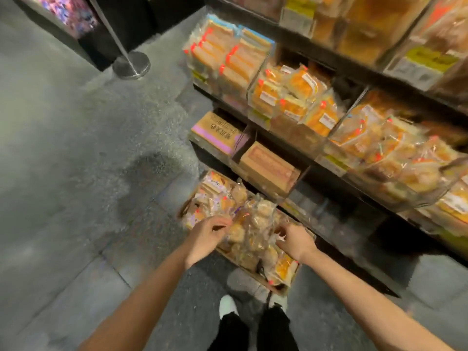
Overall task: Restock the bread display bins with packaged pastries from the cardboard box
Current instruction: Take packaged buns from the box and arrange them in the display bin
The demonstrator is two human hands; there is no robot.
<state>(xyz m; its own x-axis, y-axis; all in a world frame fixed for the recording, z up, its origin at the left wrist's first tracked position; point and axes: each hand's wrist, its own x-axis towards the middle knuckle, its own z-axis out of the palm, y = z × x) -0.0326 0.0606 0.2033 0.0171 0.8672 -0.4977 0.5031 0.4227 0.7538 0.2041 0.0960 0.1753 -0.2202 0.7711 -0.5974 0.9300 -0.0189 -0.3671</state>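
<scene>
Currently I have both hands in the cardboard box (pixel 277 290) on the floor: left hand (pixel 207 233) and right hand (pixel 295 240) curl into the packaged pastries (pixel 255 221), the exact grip blurred. I should gather by the wrapper seams, lift level, then carry toward the display bins (pixel 395 158) above.

I look down at an open cardboard box (pixel 255 276) of packaged pastries (pixel 253 219) on the grey floor (pixel 76 173). My left hand (pixel 206 236) and right hand (pixel 295 240) reach in from either side, fingers curled on the clear wrappers. Display bins (pixel 291 97) full of wrapped bread line the dark shelves on my right. My white shoes (pixel 228 305) show below the box
</scene>
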